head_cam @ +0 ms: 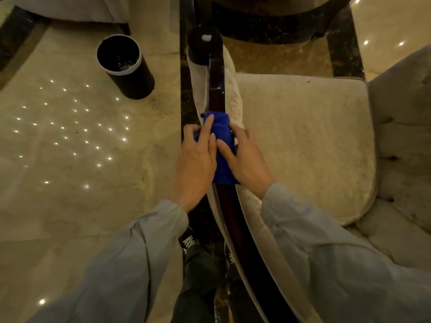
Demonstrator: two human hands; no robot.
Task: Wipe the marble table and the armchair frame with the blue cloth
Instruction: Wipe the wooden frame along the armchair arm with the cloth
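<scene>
The blue cloth point(221, 145) is wrapped over the dark wooden arm rail of the armchair frame point(215, 94), about halfway along it. My left hand point(197, 159) presses the cloth from the left side, fingers spread over it. Gripping the cloth from the right side is my right hand point(245, 159). The rail runs from a rounded dark end cap point(204, 44) down toward me. A dark round table edge point(279, 10) shows at the top; its top surface is out of view.
A black cylindrical bin point(126, 66) stands on the glossy marble floor point(70, 159) to the left. The beige seat cushion point(303, 141) lies right of the rail, with the tufted backrest point(405, 136) at far right. Another pale chair point(70, 8) sits top left. My shoes point(190, 241) are below.
</scene>
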